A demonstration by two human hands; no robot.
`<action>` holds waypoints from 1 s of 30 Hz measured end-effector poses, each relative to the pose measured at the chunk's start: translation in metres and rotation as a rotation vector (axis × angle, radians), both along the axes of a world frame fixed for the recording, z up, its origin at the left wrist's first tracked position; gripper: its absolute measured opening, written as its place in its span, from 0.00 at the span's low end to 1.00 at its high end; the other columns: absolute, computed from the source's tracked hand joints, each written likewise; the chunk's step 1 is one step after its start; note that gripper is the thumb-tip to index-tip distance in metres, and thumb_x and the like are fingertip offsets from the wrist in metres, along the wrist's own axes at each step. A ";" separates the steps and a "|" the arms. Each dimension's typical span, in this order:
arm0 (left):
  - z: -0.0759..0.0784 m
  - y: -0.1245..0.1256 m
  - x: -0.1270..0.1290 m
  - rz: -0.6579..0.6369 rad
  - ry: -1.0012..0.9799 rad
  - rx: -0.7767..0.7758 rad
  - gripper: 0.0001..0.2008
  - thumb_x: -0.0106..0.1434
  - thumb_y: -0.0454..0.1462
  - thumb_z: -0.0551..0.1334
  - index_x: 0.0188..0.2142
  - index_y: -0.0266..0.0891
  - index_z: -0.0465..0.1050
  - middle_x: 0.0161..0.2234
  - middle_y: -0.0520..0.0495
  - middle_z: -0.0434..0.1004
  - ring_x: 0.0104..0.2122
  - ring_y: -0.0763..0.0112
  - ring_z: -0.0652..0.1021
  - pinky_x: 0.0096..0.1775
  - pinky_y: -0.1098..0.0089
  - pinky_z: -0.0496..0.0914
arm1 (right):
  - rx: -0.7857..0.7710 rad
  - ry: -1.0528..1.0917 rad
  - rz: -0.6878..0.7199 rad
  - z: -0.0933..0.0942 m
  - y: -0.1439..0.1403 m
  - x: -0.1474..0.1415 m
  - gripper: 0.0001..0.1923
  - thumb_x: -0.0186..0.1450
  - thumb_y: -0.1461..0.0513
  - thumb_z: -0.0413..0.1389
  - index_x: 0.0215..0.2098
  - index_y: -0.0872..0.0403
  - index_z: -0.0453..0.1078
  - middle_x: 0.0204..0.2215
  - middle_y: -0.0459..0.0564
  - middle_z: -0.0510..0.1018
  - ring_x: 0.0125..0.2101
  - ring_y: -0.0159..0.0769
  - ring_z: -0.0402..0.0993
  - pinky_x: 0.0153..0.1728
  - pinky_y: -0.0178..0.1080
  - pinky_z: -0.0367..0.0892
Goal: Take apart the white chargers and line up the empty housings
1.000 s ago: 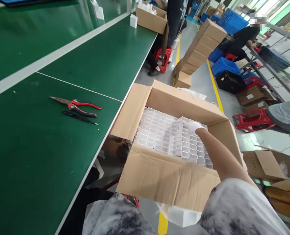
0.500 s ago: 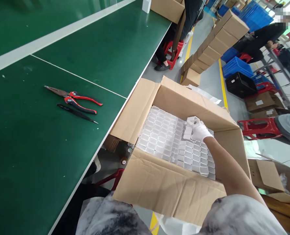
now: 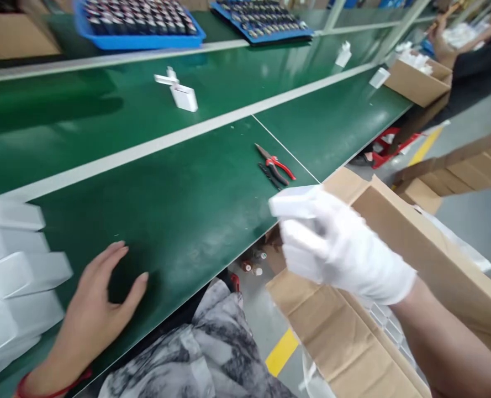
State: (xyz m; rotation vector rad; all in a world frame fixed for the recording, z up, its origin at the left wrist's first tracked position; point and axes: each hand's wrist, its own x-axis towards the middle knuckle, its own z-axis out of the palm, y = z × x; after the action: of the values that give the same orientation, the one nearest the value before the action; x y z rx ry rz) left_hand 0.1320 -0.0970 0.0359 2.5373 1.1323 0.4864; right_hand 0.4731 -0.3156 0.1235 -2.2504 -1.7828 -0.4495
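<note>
My right hand (image 3: pixel 344 243), in a white glove, grips several white plastic cases (image 3: pixel 297 202) and holds them in the air between the table edge and the cardboard box (image 3: pixel 311 331). Motion blurs them, so their exact kind is unclear. Rows of similar cases partly show inside the box. My bare left hand (image 3: pixel 96 309) is over the green table (image 3: pixel 179 221), thumb and fingers apart, holding nothing. Close beside it at the left edge stands a stack of white cases (image 3: pixel 13 282).
Red-handled pliers (image 3: pixel 276 166) and dark tweezers (image 3: pixel 268 176) lie on the table. Farther back are a small white piece (image 3: pixel 183 97), a blue tray of parts (image 3: pixel 146 38) and a second blue tray (image 3: pixel 265 22). A co-worker's arm (image 3: pixel 477 41) is at the far right beside another box (image 3: pixel 419 80).
My right hand has lifted white cases out of the cardboard box and moved left toward the table. The view has turned left, bringing my left hand and the stacked cases into sight.
</note>
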 end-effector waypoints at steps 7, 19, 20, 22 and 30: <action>0.026 -0.010 -0.013 -0.026 -0.171 -0.059 0.31 0.69 0.41 0.56 0.67 0.43 0.44 0.67 0.39 0.52 0.66 0.53 0.59 0.64 0.51 0.62 | -0.317 -0.185 1.043 -0.023 0.182 -0.118 0.29 0.66 0.70 0.54 0.63 0.44 0.60 0.64 0.56 0.63 0.64 0.51 0.58 0.59 0.58 0.62; 0.015 0.016 -0.033 0.072 -0.146 -0.364 0.30 0.70 0.39 0.53 0.67 0.41 0.41 0.69 0.36 0.44 0.67 0.55 0.57 0.62 0.57 0.66 | -0.311 0.150 0.436 -0.009 0.194 -0.074 0.45 0.64 0.48 0.57 0.71 0.48 0.41 0.55 0.62 0.72 0.44 0.51 0.78 0.36 0.51 0.78; 0.015 0.018 -0.033 0.073 -0.144 -0.365 0.30 0.70 0.38 0.53 0.67 0.42 0.41 0.69 0.37 0.44 0.67 0.55 0.57 0.62 0.57 0.66 | -0.376 0.214 0.350 -0.015 0.184 -0.072 0.50 0.61 0.44 0.58 0.72 0.49 0.39 0.51 0.61 0.75 0.36 0.49 0.79 0.29 0.48 0.78; 0.015 0.022 -0.032 0.067 -0.130 -0.370 0.31 0.70 0.38 0.53 0.68 0.43 0.39 0.70 0.37 0.43 0.68 0.55 0.55 0.62 0.55 0.65 | -0.528 0.304 0.296 -0.029 0.167 -0.077 0.57 0.56 0.38 0.58 0.72 0.50 0.37 0.46 0.60 0.77 0.27 0.44 0.78 0.21 0.45 0.75; 0.018 0.042 -0.016 -0.081 0.002 -0.359 0.39 0.69 0.33 0.54 0.69 0.49 0.27 0.71 0.35 0.29 0.67 0.43 0.54 0.57 0.47 0.68 | -0.476 0.438 0.292 -0.077 0.163 -0.104 0.46 0.63 0.48 0.57 0.71 0.48 0.40 0.57 0.62 0.71 0.50 0.53 0.76 0.42 0.50 0.77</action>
State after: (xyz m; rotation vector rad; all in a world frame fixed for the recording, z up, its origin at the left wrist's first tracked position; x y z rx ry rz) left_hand 0.1163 -0.0554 0.0537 2.2596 1.0089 0.2340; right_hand 0.3687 -0.1522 0.0468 -2.0723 -2.0649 0.5370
